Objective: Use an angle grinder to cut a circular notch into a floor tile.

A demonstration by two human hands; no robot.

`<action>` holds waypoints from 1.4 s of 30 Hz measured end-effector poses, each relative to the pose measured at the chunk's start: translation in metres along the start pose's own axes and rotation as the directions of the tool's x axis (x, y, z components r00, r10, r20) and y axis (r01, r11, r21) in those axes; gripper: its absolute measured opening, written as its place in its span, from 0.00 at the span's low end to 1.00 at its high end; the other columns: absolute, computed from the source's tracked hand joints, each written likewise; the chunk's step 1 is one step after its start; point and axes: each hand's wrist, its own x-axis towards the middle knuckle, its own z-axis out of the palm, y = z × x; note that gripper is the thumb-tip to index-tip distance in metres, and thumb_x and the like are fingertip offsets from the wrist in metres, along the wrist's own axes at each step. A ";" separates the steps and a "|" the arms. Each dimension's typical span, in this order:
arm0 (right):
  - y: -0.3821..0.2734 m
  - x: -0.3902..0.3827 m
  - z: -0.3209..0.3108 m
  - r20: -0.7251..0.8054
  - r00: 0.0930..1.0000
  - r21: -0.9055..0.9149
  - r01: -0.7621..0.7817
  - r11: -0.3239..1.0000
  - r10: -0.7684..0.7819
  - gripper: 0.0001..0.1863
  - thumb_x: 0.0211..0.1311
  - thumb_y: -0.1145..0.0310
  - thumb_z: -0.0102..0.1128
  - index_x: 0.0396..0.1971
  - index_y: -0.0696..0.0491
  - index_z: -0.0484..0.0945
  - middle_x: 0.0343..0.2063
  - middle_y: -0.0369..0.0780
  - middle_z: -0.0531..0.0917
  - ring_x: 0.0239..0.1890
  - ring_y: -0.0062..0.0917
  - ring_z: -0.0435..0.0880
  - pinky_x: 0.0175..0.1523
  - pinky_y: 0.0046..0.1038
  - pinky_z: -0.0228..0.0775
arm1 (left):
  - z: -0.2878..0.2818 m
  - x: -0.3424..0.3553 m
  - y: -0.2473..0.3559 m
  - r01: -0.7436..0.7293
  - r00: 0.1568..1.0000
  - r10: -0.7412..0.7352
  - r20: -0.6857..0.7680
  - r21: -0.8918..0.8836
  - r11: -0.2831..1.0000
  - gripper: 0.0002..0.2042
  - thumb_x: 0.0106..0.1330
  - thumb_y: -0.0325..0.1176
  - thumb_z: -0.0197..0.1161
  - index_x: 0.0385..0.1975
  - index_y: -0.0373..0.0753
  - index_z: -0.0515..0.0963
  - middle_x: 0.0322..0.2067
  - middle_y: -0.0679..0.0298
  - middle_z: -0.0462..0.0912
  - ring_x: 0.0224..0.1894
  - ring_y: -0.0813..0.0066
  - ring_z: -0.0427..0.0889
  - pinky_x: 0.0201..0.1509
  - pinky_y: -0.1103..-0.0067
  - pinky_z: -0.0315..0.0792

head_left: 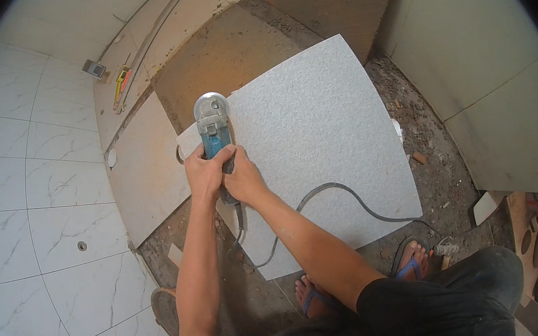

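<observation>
An angle grinder (pixel 212 138) with a teal and grey body is held in both my hands over the left edge of a large speckled light-grey tile (pixel 323 122). Its round disc points away from me, at the tile's far left corner. My left hand (pixel 205 175) wraps the body from the left side. Closed around the rear of the body is my right hand (pixel 244 176), close beside the left. From the grinder's back end a dark power cord (pixel 327 186) curves across the tile to the right. Whether the disc touches the tile, I cannot tell.
White marbled tiles (pixel 64 175) cover the left wall. A yellow tape measure (pixel 121 78) and a small grey box-shaped device (pixel 94 69) lie at the far left. Rubble (pixel 422 144) lines the tile's right side. My sandalled feet (pixel 313 295) are at its near edge.
</observation>
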 end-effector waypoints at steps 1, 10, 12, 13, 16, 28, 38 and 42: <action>0.000 0.000 0.000 -0.011 1.000 0.007 0.004 1.000 -0.004 0.29 0.62 0.60 0.65 0.54 0.59 0.63 0.44 0.65 0.82 0.49 0.63 0.81 0.54 0.53 0.73 | 0.000 0.001 0.000 -0.001 1.000 0.001 0.001 0.000 1.000 0.15 0.52 0.36 0.76 0.32 0.29 0.84 0.25 0.63 0.84 0.27 0.78 0.76 0.33 0.75 0.73; 0.008 0.004 0.000 0.026 1.000 0.000 -0.004 1.000 0.004 0.31 0.63 0.56 0.65 0.55 0.59 0.62 0.48 0.65 0.81 0.52 0.63 0.80 0.56 0.53 0.72 | 0.003 0.001 0.000 0.024 1.000 -0.024 -0.003 -0.007 1.000 0.15 0.52 0.35 0.76 0.31 0.28 0.84 0.25 0.62 0.84 0.26 0.78 0.77 0.33 0.76 0.73; 0.008 0.004 0.000 0.024 1.000 0.010 0.001 1.000 -0.001 0.31 0.63 0.57 0.65 0.55 0.59 0.62 0.48 0.65 0.81 0.52 0.63 0.80 0.56 0.53 0.72 | 0.004 0.001 0.001 0.024 1.000 -0.023 -0.020 0.032 0.999 0.15 0.52 0.35 0.76 0.32 0.28 0.85 0.25 0.62 0.84 0.26 0.77 0.77 0.33 0.76 0.73; 0.007 0.004 0.000 0.021 1.000 0.020 0.008 1.000 -0.008 0.31 0.63 0.57 0.65 0.56 0.59 0.63 0.48 0.65 0.81 0.53 0.63 0.80 0.56 0.53 0.72 | 0.004 0.002 0.001 0.025 0.999 -0.024 -0.020 0.033 0.999 0.15 0.52 0.35 0.76 0.32 0.28 0.85 0.25 0.62 0.84 0.26 0.77 0.77 0.33 0.76 0.73; 0.006 0.007 -0.001 0.047 0.998 0.039 -0.036 0.999 0.034 0.30 0.62 0.57 0.65 0.55 0.59 0.63 0.49 0.64 0.81 0.53 0.63 0.80 0.56 0.52 0.72 | 0.004 0.002 0.002 0.047 0.998 -0.046 -0.033 0.031 0.998 0.15 0.53 0.35 0.76 0.31 0.28 0.84 0.25 0.62 0.84 0.26 0.78 0.77 0.33 0.76 0.73; -0.001 0.001 -0.003 0.057 0.997 0.005 -0.050 0.999 0.050 0.28 0.62 0.60 0.64 0.54 0.58 0.63 0.49 0.64 0.80 0.53 0.63 0.79 0.56 0.53 0.72 | 0.001 0.001 -0.007 -0.016 0.999 0.017 -0.034 0.023 1.000 0.16 0.53 0.38 0.76 0.31 0.28 0.84 0.24 0.63 0.83 0.26 0.78 0.75 0.33 0.76 0.73; 0.002 0.001 0.000 0.025 0.999 0.010 -0.021 1.000 0.021 0.29 0.62 0.59 0.66 0.55 0.58 0.63 0.48 0.64 0.81 0.52 0.63 0.80 0.56 0.53 0.72 | 0.000 0.002 -0.002 -0.004 1.000 0.004 -0.001 0.016 1.000 0.16 0.53 0.37 0.76 0.32 0.29 0.85 0.24 0.63 0.83 0.26 0.78 0.76 0.33 0.76 0.73; 0.000 0.001 -0.001 0.030 0.999 0.012 -0.038 0.999 0.037 0.28 0.62 0.60 0.64 0.55 0.58 0.63 0.47 0.64 0.81 0.52 0.63 0.80 0.56 0.52 0.73 | 0.000 0.002 -0.001 0.001 1.000 -0.001 0.010 0.021 1.000 0.15 0.53 0.36 0.76 0.31 0.29 0.85 0.24 0.63 0.83 0.26 0.78 0.76 0.34 0.75 0.73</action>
